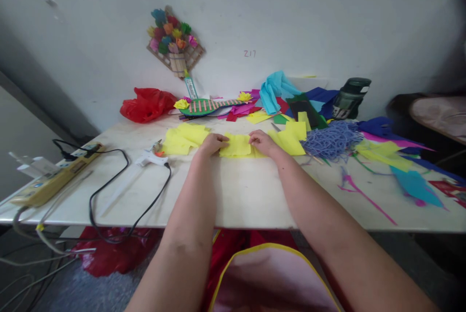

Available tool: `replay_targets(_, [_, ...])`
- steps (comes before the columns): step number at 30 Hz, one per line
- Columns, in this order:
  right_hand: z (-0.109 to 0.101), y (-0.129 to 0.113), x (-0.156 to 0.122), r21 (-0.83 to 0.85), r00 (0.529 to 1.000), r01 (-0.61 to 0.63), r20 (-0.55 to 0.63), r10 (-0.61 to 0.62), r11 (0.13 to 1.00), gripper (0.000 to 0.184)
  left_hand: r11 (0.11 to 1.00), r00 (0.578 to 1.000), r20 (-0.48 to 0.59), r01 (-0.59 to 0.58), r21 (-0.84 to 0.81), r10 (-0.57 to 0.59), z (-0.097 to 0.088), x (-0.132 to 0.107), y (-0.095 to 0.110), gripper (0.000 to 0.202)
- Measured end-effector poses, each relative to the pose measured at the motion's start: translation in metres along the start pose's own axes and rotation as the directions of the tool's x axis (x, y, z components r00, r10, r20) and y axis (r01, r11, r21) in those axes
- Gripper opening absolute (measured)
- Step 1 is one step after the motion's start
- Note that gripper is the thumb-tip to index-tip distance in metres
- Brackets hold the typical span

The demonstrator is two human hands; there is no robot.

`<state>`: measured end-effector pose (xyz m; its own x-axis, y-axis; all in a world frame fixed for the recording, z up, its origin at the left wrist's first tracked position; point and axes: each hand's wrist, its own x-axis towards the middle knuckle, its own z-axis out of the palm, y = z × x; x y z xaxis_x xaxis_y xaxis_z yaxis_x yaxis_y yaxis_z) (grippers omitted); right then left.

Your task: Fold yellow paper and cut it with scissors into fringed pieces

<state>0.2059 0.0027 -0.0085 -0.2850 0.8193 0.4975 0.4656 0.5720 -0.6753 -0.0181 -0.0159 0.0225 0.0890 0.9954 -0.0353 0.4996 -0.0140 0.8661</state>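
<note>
1. Two bare hands are working together over a pale table [251, 200], both forearms stretching in from the near edge.
2. A yellow crinkled piece [235, 145] is lying across the middle of the table, spanning the gap between the hands.
3. The left hand [214, 143] is curling almost closed, its bent fingers holding the left end of that piece; its thumb is hard to make out.
4. The right hand [264, 142] is pinching the right end between thumb and forefinger, the other fingers bending loosely.
5. More yellow sheets are flanking the hands: a crumpled pile [184, 138] just left of the left hand, and squarish pieces [294, 136] beside the right hand.
6. Farther left, a white glue gun [147, 158] is resting near a looping black cord [109, 186] and a yellowish power strip [58, 176].
7. To the right, a tangle of bluish-purple yarn [333, 139] is spreading in front of a dark bottle [351, 98].
8. Along the far side, a red plastic bag [147, 105], a green shape with woven pink strips [214, 105] and a light-blue sheet [274, 91] are sitting in a row.
9. Above them, a colourful flower ornament [173, 35] is hanging on the wall [309, 25].
</note>
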Motion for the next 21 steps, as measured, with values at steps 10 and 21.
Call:
replay_targets(10, [0.0021, 0.0055, 0.0011, -0.039, 1.000, 0.026, -0.014, -0.027, 0.999, 0.020, 0.999, 0.999, -0.029, -0.038, 0.033, 0.039, 0.0019, 0.0041, -0.0037, 0.032])
replay_targets(21, [-0.0013, 0.0000, -0.0018, -0.036, 0.996, 0.077, 0.053, -0.075, 0.996, 0.035, 0.988, 0.997, -0.028, -0.064, 0.138, 0.068, 0.0014, 0.0035, -0.0015, 0.034])
